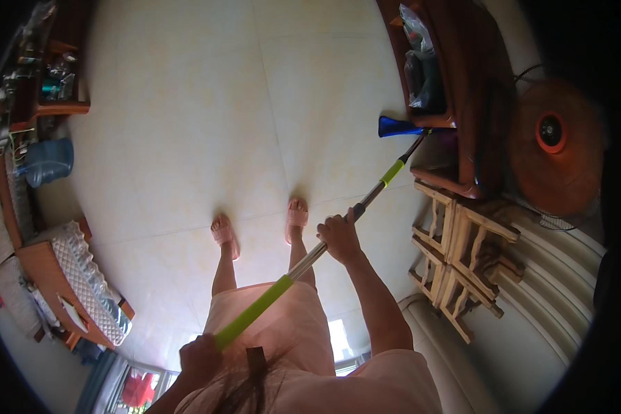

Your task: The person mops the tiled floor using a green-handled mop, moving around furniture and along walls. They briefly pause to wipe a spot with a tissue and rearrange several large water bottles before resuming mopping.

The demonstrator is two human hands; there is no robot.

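Observation:
A long mop handle [306, 262], metal with lime-green grips, runs slantwise across my body. My left hand [203, 357] is closed round the lower green grip near its end. Further up, my right hand [339, 237] grips the metal shaft just below a dark collar. At the far end a flat blue mop head [397, 127] lies on the tiled floor [186, 129]. Part of that head is hidden beneath a dark wooden cabinet [484, 103].
Stacked wooden stools [447, 248] stand at the right by a white radiator [543, 290]. An electric fan [551, 134] is beside the cabinet. At the left are a blue water jug [49, 161], a shelf with bottles [62, 107] and a seat with a quilted cover [85, 274].

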